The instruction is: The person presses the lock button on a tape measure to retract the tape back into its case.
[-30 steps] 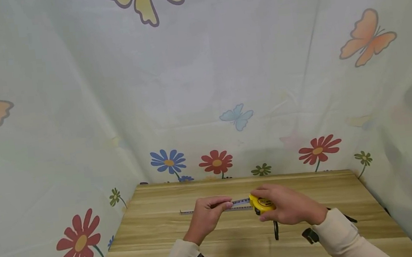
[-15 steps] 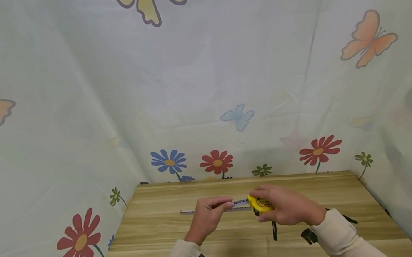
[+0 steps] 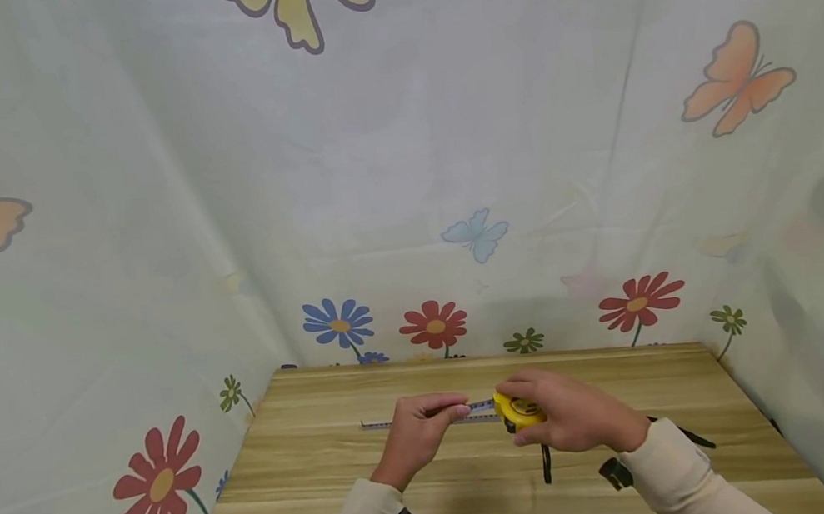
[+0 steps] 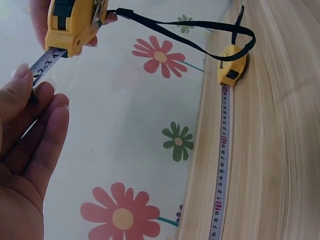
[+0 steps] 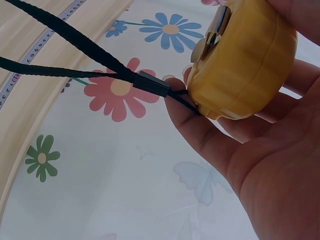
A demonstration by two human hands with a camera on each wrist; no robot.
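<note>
A pale sheet printed with flowers and butterflies enclosed the far, left and right sides of a light wood-grain worktop. Above the worktop, the person's right hand grasped the case of a rounded yellow tape measure, while the left hand pinched its short, pale, printed strip between thumb and finger, to the left of the case.

A second yellow tape measure lay on the worktop, its long printed blade drawn out toward the left, touched by neither hand. The held case trailed a looped black strap.

If the left thumb and finger slipped, the strip would probably spring back into its case. If the right hand came down, the dangling strap might snag the lying blade or case.

The left wrist view showed the second case plainly; the head view did not, probably because the right hand covered it. Only the head view took in the blade's left end. The right wrist view alone gave a close look at the strap's dark clip, but not the pinched strip.
</note>
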